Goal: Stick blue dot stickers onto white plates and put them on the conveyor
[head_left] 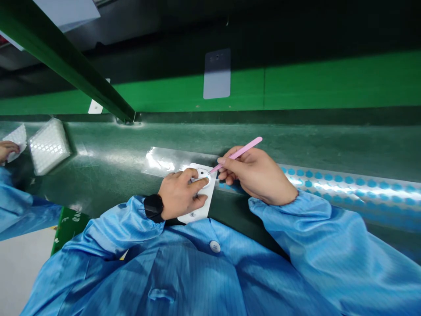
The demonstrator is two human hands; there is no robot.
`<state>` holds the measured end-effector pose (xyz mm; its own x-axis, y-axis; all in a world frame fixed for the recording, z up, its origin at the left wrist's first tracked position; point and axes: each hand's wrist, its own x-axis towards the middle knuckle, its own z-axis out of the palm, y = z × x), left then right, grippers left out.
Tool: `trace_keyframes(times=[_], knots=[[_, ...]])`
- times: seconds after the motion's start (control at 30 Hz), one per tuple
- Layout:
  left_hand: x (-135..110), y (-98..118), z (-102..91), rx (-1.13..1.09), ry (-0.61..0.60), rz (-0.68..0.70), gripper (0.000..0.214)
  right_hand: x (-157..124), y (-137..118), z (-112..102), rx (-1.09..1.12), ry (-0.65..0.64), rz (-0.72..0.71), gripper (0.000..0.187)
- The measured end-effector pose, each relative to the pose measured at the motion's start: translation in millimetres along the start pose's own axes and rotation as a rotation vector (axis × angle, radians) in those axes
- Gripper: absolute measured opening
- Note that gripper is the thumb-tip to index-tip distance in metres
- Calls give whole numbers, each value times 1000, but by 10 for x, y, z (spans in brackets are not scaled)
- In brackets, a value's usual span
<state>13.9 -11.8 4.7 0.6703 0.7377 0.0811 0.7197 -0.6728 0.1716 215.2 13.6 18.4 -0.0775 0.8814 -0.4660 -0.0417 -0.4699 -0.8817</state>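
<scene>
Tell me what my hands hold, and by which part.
Your right hand: pink tweezers, pinched nearer the tip. Your left hand: resting on the white plate, grip unclear.

Slim pink tweezers (245, 148) slant down leftward, their narrow tip at the upper part of a flat white panel (209, 191), which lies askew, a small black spot near its far end.

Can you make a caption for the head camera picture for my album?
The left hand rests on a white panel while the right hand holds pink tweezers to it.
</scene>
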Motion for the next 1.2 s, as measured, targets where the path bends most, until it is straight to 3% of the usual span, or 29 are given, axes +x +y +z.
trace_keyframes(times=[0.27,0.83,1.03,1.2], knots=[[-1,-22,13,21,12,22,27,-9,-27,9,1,8,37,25],[1,6,46,27,76,15,26,3,7,-10,20,-25,-19,33],[-10,-4,23,-9,-30,-18,22,-3,1,-7,42,-34,-10,35],[29,-11,-56,-85,-32,-74,52,7,-16,-7,177,-48,-2,41]])
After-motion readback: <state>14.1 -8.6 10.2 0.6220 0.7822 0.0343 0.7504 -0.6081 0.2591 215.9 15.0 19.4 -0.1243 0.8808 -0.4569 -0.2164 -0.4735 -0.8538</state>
